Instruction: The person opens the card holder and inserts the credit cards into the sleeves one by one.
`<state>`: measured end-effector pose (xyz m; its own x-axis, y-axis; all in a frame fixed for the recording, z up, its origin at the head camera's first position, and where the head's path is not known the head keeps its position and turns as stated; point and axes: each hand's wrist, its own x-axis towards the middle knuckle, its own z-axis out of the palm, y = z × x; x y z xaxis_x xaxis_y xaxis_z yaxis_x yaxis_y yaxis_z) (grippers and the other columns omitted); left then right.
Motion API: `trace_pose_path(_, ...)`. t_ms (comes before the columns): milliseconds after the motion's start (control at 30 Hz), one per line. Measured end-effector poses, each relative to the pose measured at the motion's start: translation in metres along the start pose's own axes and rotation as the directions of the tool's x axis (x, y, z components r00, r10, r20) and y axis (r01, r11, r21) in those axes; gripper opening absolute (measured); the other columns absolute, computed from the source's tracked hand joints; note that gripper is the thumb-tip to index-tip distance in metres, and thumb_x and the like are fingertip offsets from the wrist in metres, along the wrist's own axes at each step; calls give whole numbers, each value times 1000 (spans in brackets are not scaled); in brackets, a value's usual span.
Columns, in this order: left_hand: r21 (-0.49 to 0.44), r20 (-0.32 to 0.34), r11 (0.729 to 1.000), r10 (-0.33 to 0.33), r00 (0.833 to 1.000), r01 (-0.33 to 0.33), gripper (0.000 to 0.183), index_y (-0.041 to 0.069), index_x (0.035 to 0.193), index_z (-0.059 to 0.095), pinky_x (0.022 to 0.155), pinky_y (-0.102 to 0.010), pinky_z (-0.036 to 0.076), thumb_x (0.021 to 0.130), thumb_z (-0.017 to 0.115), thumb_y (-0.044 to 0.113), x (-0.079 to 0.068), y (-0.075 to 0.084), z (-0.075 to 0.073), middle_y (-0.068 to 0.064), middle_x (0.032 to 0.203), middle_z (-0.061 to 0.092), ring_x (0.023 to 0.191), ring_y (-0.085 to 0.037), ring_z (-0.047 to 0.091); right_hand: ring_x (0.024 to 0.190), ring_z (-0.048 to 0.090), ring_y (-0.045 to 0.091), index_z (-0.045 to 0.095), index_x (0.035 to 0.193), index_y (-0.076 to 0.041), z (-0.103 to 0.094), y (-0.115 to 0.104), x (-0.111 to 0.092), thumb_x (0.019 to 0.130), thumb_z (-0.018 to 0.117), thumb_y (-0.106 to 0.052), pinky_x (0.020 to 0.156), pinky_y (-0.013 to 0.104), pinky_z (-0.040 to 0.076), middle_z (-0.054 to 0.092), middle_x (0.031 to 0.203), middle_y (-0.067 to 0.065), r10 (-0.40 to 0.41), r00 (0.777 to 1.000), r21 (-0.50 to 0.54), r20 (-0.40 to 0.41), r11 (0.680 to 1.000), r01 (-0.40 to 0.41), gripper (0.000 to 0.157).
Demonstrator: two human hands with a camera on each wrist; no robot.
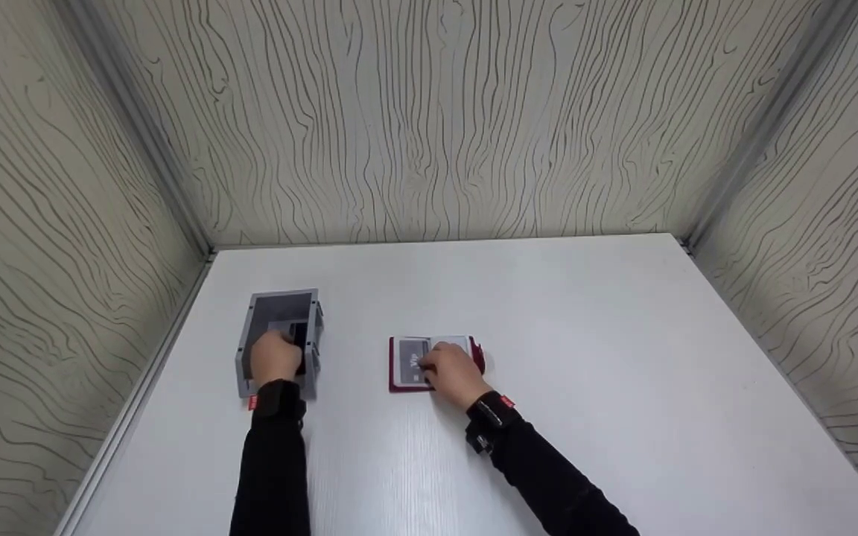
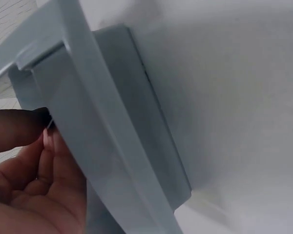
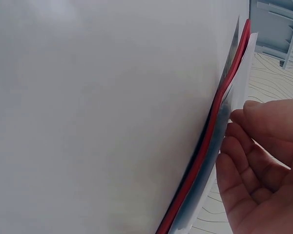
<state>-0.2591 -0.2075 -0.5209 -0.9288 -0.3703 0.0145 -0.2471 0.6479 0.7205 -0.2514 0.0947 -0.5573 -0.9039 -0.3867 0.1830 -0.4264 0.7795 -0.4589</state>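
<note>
My left hand [image 1: 275, 357] reaches into a grey plastic bin [image 1: 241, 372]. In the left wrist view, its thumb and fingers pinch the edge of a thin, dark, card-like piece [image 2: 51, 123], mostly hidden by the bin wall. A red card holder [image 1: 392, 388] lies open on the table, right of the bin. Its left clear page shows a grey card [image 1: 412, 357] marked "Vip". Over the middle of the holder, my right hand [image 1: 457, 374] has its thumb and forefinger drawn together at a clear page, seen edge-on in the right wrist view [image 3: 205, 156].
The white table [image 1: 593, 335] extends well to the right of the holder. Wood-patterned panels [image 1: 429, 119] rise at the back and both sides, with grey metal posts in the corners. The bin stands near the table's left edge.
</note>
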Motion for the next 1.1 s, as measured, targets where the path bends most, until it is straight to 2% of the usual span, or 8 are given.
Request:
trace_pose_path(300,-6,-54,1000,-5,999,5,18,-7,96,66,79,-50,48,88,52,-1,-1,5,-4,-25,98,66,92,-40,62,91,60,25,76,105,-5,0,-1,0,87,73,-10,85,39,48,64,95,6,10,1000,9,12,1000,-11,19)
trace_pose_path(533,5,-78,1000,14,997,-14,27,-11,110,64,87,-53,47,89,50,0,-2,14,-14,-29,111,64,103,-44,60,90,60,25,76,105,-5,0,0,0,87,73,-11,84,39,48,64,94,6,1,1000,-2,6,1000,-1,19)
trace_pose_path(667,-2,-116,1000,17,993,-17,27,-10,111,65,88,-54,46,89,52,0,1,18,-16,-29,110,65,104,-44,60,90,60,25,76,104,-6,0,0,0,87,73,-11,84,39,48,64,94,6,-4,1000,3,1,1000,4,19)
trace_pose_path(900,-25,-251,999,39,967,-47,25,-10,105,68,86,-53,47,87,51,-2,4,29,-21,-28,104,66,98,-43,61,89,61,26,77,103,-6,2,1,0,86,74,-11,83,39,49,64,94,6,-26,1000,-14,-17,1000,26,17)
trace_pose_path(1100,-36,-298,996,65,952,-79,27,-9,105,69,86,-52,47,86,50,-3,6,40,-28,-28,103,66,97,-44,62,90,61,25,77,103,-6,1,0,1,86,74,-11,84,39,49,65,94,6,-13,1000,-11,-9,1000,13,17)
